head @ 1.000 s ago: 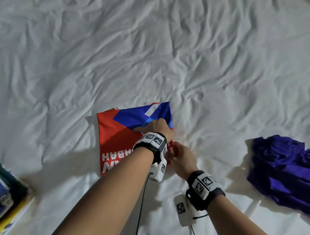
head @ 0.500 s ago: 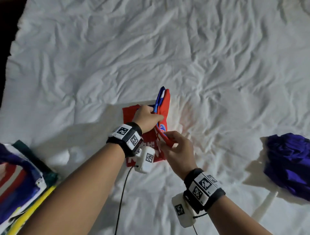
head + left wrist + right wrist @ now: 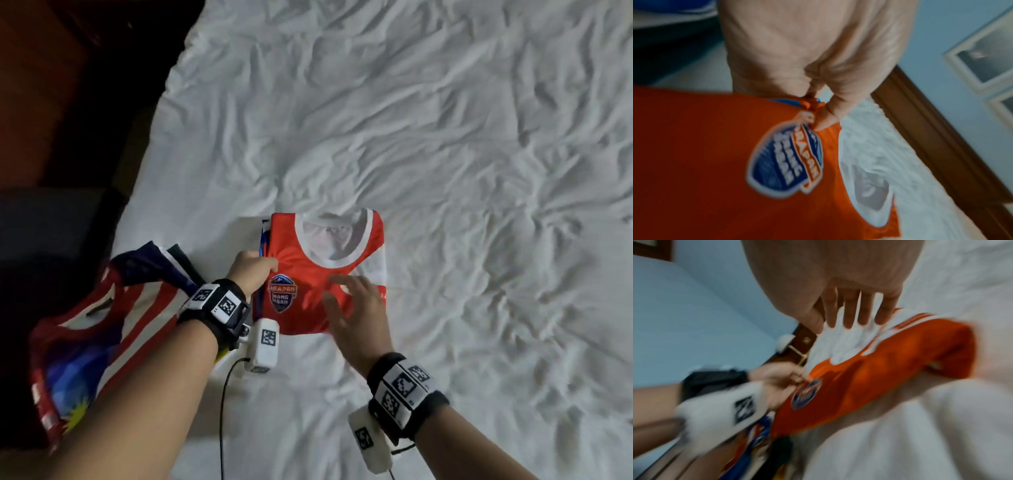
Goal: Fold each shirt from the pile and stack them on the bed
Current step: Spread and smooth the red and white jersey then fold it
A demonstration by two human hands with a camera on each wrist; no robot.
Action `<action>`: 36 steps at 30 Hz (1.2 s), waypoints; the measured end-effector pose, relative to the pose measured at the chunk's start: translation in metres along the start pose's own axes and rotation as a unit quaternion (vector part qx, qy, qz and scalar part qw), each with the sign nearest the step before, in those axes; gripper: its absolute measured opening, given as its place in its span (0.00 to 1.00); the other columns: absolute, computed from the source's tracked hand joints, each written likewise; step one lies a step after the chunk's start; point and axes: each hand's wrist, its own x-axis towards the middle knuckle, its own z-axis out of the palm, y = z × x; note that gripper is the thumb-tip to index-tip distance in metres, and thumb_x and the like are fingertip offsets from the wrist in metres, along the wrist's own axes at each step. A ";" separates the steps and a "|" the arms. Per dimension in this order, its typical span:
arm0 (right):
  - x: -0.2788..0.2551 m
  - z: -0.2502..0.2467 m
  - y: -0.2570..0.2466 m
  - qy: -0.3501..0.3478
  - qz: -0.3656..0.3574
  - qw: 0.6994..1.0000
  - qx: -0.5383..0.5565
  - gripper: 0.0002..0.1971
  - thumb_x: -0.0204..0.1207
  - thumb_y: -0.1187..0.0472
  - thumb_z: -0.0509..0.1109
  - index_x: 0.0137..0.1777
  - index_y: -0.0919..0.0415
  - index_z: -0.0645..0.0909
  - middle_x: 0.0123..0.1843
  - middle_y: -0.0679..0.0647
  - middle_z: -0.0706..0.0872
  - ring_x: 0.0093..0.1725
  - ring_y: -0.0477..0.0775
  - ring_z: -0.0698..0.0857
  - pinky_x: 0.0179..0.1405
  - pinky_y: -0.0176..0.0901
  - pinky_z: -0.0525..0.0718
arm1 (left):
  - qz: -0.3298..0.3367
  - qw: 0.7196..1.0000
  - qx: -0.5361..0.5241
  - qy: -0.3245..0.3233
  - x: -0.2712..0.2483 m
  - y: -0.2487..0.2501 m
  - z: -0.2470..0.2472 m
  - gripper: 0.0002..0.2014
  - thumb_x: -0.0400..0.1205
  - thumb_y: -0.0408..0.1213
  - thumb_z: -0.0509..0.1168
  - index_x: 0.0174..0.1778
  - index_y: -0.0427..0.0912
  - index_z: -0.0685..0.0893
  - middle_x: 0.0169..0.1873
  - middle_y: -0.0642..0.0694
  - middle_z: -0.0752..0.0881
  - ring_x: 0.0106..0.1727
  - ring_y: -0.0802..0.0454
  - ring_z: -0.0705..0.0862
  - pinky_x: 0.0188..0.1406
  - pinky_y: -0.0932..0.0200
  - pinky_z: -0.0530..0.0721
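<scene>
Folded red shirt (image 3: pixel 301 270) on bed (image 3: pixel 445 171), left hand (image 3: pixel 251 270) pinching its edge, right hand (image 3: pixel 356 308) spread flat above it

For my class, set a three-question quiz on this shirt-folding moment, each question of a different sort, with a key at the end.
1. True or false: the left hand pinches the left edge of the folded red shirt.
2. Multiple choice: the right hand is (A) gripping the collar, (B) spread with straight fingers over the shirt's front, (C) lying on the bare sheet, away from the shirt.
3. Fill in: the stack of folded shirts lies to the ____ of the red shirt in the head view, at the edge of the bed.

Key: 1 true; 2 B; 3 left.
</scene>
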 end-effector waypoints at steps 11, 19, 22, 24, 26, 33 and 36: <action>0.060 0.001 0.081 -0.034 0.339 0.938 0.059 0.29 0.71 0.36 0.76 0.48 0.66 0.80 0.44 0.57 0.90 0.44 0.60 0.90 0.46 0.55 0.90 | -0.076 0.992 -0.054 0.083 0.025 -0.061 0.026 0.31 0.77 0.57 0.74 0.68 0.38 0.79 0.61 0.37 0.88 0.61 0.35 0.86 0.61 0.47 0.83; 0.062 -0.023 0.051 0.001 0.312 0.940 0.137 0.15 0.69 0.55 0.85 0.50 0.60 0.87 0.41 0.55 0.94 0.42 0.57 0.94 0.45 0.56 0.93 | -0.017 0.994 -0.002 0.109 0.000 -0.069 0.035 0.14 0.91 0.44 0.60 0.65 0.37 0.75 0.61 0.34 0.86 0.60 0.33 0.85 0.55 0.47 0.80; 0.043 -0.044 0.064 -0.030 0.332 0.942 0.051 0.18 0.67 0.55 0.84 0.53 0.61 0.84 0.44 0.57 0.93 0.42 0.59 0.92 0.43 0.54 0.91 | -0.035 0.996 0.039 0.078 -0.024 -0.084 0.041 0.13 0.92 0.42 0.59 0.67 0.37 0.75 0.64 0.34 0.86 0.63 0.33 0.84 0.56 0.50 0.77; 0.032 -0.052 0.074 -0.049 0.352 0.934 -0.034 0.25 0.68 0.55 0.84 0.61 0.59 0.79 0.50 0.56 0.90 0.44 0.56 0.89 0.39 0.48 0.87 | -0.047 0.994 0.076 0.058 -0.036 -0.093 0.045 0.17 0.91 0.41 0.60 0.72 0.36 0.74 0.67 0.33 0.84 0.67 0.32 0.83 0.57 0.49 0.76; 0.032 -0.056 0.083 -0.047 0.357 0.932 -0.044 0.30 0.69 0.52 0.84 0.68 0.56 0.74 0.52 0.55 0.88 0.45 0.54 0.89 0.39 0.46 0.85 | -0.039 0.993 0.082 0.071 -0.038 -0.093 0.043 0.18 0.88 0.44 0.62 0.70 0.38 0.76 0.63 0.34 0.87 0.61 0.34 0.85 0.55 0.48 0.78; 0.084 -0.043 0.093 -0.044 0.337 0.938 0.075 0.21 0.70 0.45 0.83 0.52 0.62 0.90 0.43 0.57 0.94 0.43 0.60 0.93 0.46 0.51 0.91 | -0.014 0.991 0.064 0.115 0.002 -0.067 0.044 0.24 0.86 0.62 0.60 0.64 0.44 0.75 0.54 0.41 0.87 0.51 0.38 0.85 0.51 0.47 0.81; 0.100 -0.038 0.090 -0.021 0.320 0.945 0.063 0.14 0.76 0.51 0.80 0.46 0.63 0.88 0.41 0.58 0.92 0.40 0.60 0.89 0.41 0.48 0.88 | -0.023 0.987 0.084 0.135 0.013 -0.069 0.045 0.17 0.89 0.54 0.56 0.60 0.42 0.74 0.53 0.35 0.87 0.54 0.32 0.85 0.53 0.44 0.80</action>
